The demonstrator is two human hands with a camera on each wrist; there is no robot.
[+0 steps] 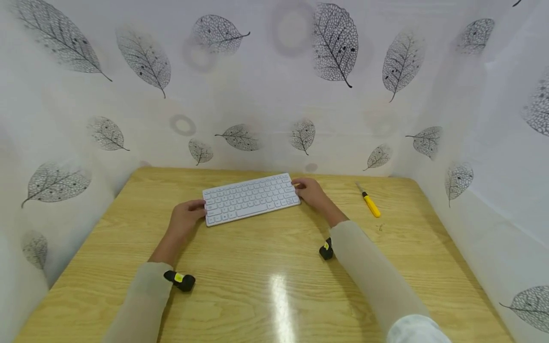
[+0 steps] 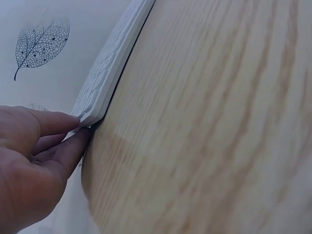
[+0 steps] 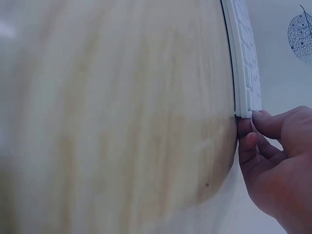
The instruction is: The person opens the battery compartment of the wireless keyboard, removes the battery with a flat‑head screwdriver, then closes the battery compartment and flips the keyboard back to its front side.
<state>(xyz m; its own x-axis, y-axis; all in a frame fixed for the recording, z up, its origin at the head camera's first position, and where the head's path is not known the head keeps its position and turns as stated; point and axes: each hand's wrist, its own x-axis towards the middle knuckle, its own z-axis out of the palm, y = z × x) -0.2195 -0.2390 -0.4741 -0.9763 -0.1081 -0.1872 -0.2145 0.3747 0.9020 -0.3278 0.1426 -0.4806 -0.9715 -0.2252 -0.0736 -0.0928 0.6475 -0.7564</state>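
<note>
A slim white keyboard [image 1: 250, 199] lies toward the back of the wooden table, slightly slanted with its right end farther back. My left hand [image 1: 185, 220] pinches its left end; in the left wrist view, the fingers of that hand [image 2: 31, 165] meet at the keyboard's corner [image 2: 100, 105]. At the opposite end, my right hand [image 1: 313, 194] holds the right edge. The right wrist view shows the thumb of this hand [image 3: 282, 161] at the top edge of the keyboard [image 3: 242, 73], with fingers curled beneath its end.
A screwdriver [image 1: 371, 205] with a yellow handle lies on the table [image 1: 240, 286] to the right of my right hand. Behind and at both sides of the table hangs a white cloth [image 1: 266, 95] printed with dark leaves.
</note>
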